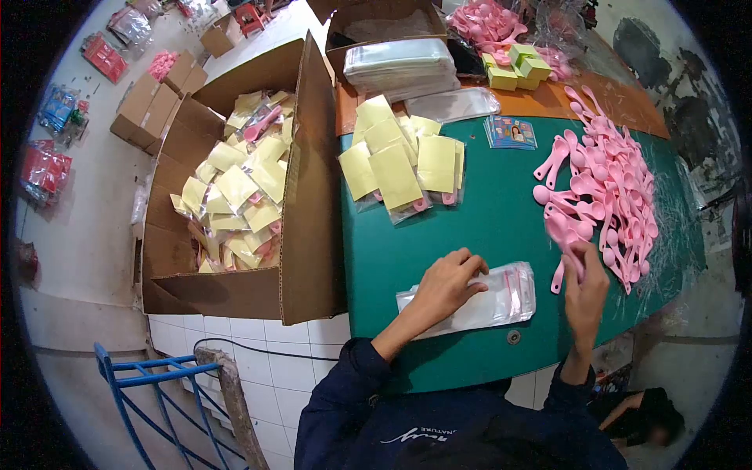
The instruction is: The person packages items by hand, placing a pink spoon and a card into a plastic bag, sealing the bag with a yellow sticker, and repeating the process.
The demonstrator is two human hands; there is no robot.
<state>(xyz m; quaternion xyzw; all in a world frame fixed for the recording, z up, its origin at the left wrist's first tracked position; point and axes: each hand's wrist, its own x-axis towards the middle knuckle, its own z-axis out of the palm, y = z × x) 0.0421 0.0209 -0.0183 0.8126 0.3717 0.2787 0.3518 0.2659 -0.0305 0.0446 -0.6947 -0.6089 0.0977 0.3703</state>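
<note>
My left hand point(453, 283) rests on a stack of clear plastic bags point(501, 298) near the table's front edge, fingers bent, with a gap between thumb and forefinger. To the right, my right hand point(586, 291) is closed round the handle of a pink spoon point(560, 231), whose bowl points away from me. Beside it spreads a large heap of pink spoons point(615, 188). Filled packets with yellow cards point(394, 174) lie piled at the table's left, pink pieces showing through their clear bags.
An open carton point(312, 196) at the left holds many similar packets point(235, 186). Toward the back of the green table point(501, 211) are printed cards point(511, 133), yellow-green blocks point(523, 69) and stacked clear bags point(401, 66). A blue metal frame point(149, 380) stands lower left. Another person point(646, 415) is at lower right.
</note>
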